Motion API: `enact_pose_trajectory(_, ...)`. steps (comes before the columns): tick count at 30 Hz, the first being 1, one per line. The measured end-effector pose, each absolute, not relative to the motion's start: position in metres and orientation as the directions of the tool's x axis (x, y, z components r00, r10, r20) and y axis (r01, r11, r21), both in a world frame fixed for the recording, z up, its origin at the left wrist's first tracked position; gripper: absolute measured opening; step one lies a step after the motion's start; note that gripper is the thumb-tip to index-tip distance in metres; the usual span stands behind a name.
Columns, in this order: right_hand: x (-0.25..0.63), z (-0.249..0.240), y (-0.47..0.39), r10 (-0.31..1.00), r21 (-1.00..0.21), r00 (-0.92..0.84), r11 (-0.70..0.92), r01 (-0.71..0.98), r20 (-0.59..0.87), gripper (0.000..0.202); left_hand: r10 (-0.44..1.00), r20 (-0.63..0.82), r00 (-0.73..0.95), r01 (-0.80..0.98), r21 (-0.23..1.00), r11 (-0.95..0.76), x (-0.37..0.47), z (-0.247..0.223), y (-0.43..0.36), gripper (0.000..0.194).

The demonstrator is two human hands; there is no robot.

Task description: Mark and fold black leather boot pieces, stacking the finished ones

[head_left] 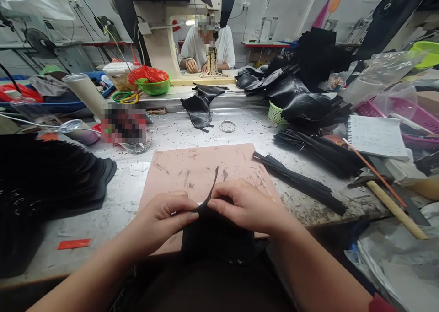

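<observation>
Between my hands is a black leather piece (216,239), hanging down over the near edge of a pinkish board (178,165). My left hand (168,213) pinches its upper edge between thumb and fingers. Close beside it, my right hand (245,207) pinches the same edge together with a thin black strip (214,181), whose free end sticks up above the fingers. Whether the strip is joined to the leather along the edge, I cannot tell. A bundle of black strips (298,181) lies to the right of the board.
Stacked black pieces (78,179) fill the left side, near an orange tag (73,244). On the right lie a hammer (394,207), a notebook (377,136) and black leather pieces (291,92). Behind the table, a person (222,46) works at a sewing machine (154,37).
</observation>
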State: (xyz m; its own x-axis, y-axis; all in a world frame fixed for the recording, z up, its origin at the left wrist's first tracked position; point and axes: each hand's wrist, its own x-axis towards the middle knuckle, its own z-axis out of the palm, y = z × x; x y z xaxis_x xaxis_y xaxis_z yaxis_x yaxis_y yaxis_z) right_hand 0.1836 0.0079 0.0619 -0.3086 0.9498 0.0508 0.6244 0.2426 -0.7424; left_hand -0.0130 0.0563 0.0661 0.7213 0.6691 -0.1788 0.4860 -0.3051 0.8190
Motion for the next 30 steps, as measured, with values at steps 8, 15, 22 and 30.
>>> enact_pose_trajectory(8, 0.176, 0.064, 0.008, 0.947, -0.689, -0.316, 0.271, 0.672, 0.065, 0.014, 0.518, -0.255, 0.817, 0.538, 0.660, -0.525, -0.010, 0.079, 0.063, 0.016)
enact_pose_trajectory(15, 0.179, 0.068, 0.007, 0.959, -0.754, -0.198, 0.281, 0.594, 0.201, 0.009, 0.602, -0.226, 0.766, 0.548, 0.720, -0.426, -0.010, 0.077, 0.067, 0.021)
enact_pose_trajectory(22, 0.181, 0.066, 0.007, 0.952, -0.770, -0.186, 0.305, 0.560, 0.242, 0.015, 0.592, -0.232, 0.772, 0.515, 0.774, -0.368, -0.008, 0.075, 0.066, 0.016)
enact_pose_trajectory(30, 0.174, 0.065, 0.006, 0.950, -0.761, -0.230, 0.309, 0.570, 0.213, 0.007, 0.567, -0.244, 0.787, 0.568, 0.646, -0.510, 0.000, 0.084, 0.069, 0.013)
